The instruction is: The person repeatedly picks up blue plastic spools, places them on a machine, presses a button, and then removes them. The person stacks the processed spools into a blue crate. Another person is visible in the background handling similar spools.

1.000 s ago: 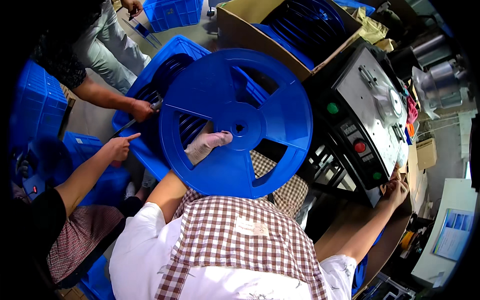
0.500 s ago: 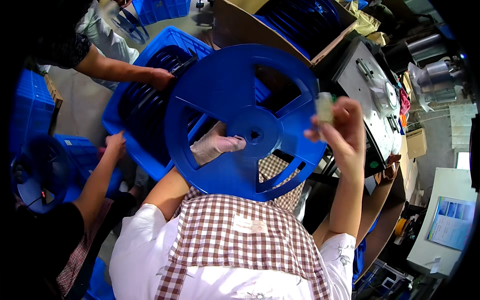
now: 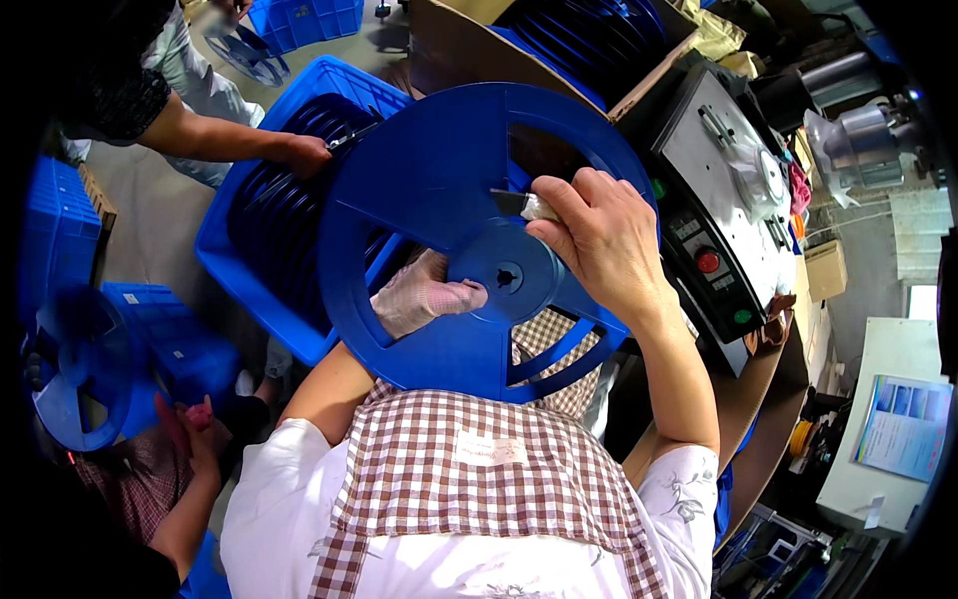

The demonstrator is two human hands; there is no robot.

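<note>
A large blue plastic reel [image 3: 419, 170] with wide cut-out windows is held up in front of my apron. My gloved left hand [image 3: 417, 297] reaches through its left window, with the thumb on the face beside the hub and the fingers hidden behind. In my bare right hand [image 3: 599, 230] is a small knife [image 3: 512, 203] with a flat dark blade and a pale wrapped handle. Its blade lies over the edge of the upper window, pointing left. Whether the blade touches the plastic I cannot tell.
A blue crate [image 3: 225, 215] of dark reels stands at left, a co-worker's hand [image 3: 304, 155] over it. Another person sits lower left near a blue reel [image 3: 85, 364]. A cardboard box [image 3: 449, 50] of reels stands beyond; a machine [image 3: 689, 150] with a red button is at right.
My right hand has swung left with the knife, from beside the reel to its upper window. The reel has shifted slightly left. At lower left, the seated person's arm has drawn back from the crate.
</note>
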